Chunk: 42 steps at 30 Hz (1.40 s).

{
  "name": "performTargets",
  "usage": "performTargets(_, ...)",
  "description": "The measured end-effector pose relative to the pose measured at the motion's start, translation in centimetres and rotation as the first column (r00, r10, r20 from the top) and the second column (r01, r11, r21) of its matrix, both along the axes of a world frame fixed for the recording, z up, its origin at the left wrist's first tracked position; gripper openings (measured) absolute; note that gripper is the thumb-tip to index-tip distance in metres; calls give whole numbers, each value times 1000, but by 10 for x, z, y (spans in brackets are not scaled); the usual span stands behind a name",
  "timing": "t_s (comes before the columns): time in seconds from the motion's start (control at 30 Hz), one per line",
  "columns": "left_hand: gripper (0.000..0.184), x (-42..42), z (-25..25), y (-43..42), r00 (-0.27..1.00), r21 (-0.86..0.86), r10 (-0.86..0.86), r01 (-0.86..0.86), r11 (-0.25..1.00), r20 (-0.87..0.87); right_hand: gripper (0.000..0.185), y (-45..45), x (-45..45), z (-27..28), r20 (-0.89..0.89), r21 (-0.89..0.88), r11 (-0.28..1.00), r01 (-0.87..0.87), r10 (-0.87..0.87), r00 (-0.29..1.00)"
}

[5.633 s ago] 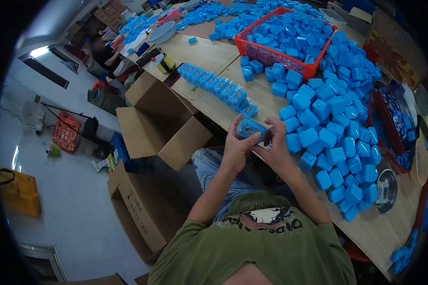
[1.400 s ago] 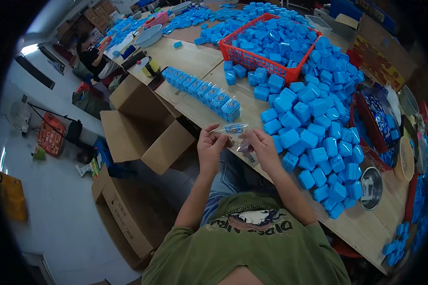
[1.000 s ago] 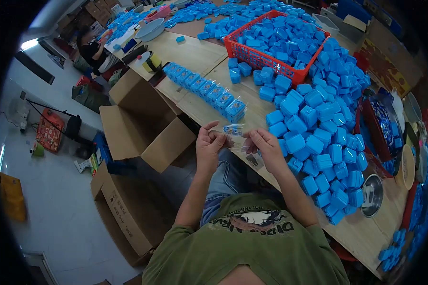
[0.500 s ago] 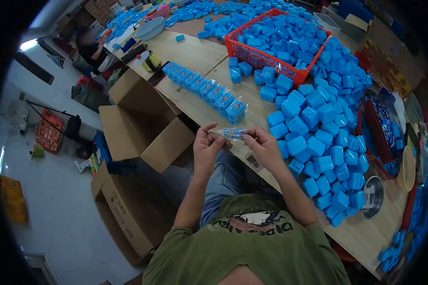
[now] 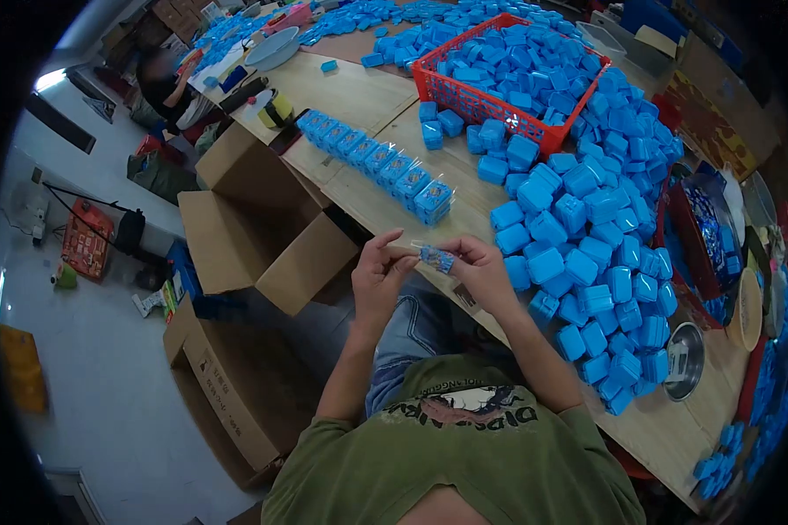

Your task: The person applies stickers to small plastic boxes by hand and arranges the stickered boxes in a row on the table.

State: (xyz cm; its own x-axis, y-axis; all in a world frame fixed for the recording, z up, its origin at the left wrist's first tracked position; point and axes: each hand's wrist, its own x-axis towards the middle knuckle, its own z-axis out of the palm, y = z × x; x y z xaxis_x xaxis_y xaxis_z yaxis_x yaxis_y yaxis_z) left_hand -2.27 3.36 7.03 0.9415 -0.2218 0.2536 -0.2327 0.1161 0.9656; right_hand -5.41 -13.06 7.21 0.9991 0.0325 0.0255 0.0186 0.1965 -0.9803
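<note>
Over the table's near edge, a small clear plastic packet with blue print [image 5: 436, 259] is held up between my hands. My right hand [image 5: 483, 273] pinches its right side between thumb and fingers. At the packet's left end, my left hand [image 5: 380, 273] has thumb and index finger pressed together on the clear edge, another finger raised. Just beyond my hands, a row of small blue boxes in clear wrap with printed lids [image 5: 378, 164] runs away to the left. To the right lies a large heap of plain blue plastic boxes [image 5: 578, 262].
A red plastic basket [image 5: 486, 112] full of blue boxes stands behind the heap. Open cardboard cartons [image 5: 228, 241] sit left of the table. A metal bowl [image 5: 685, 363] rests at the right, a tape roll [image 5: 276, 108] at the far left. Another person [image 5: 166, 92] sits farther back.
The packet has turned in my fingers, so its blue printed face shows more and it tilts down to the right. My hands have shifted slightly left.
</note>
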Motion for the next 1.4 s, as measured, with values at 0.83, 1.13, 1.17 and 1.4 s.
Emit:
performTargets(0.83,14,18,-13,39,982,-166,-17,-14,986,-186,11,36,37,-11,544,-457,787,415,-122,830)
performTargets(1.13,17,14,-8,48,861,-275,-343,250,928,-376,18,32,46,-4,640,-642,624,445,117,759)
performTargets(1.17,17,14,-12,51,860,-279,-353,259,925,-369,18,33,46,0,644,-643,617,454,114,756)
performTargets(1.4,22,29,-17,70,866,-414,-273,86,906,-419,17,16,80,32,306,-444,896,-9,160,939)
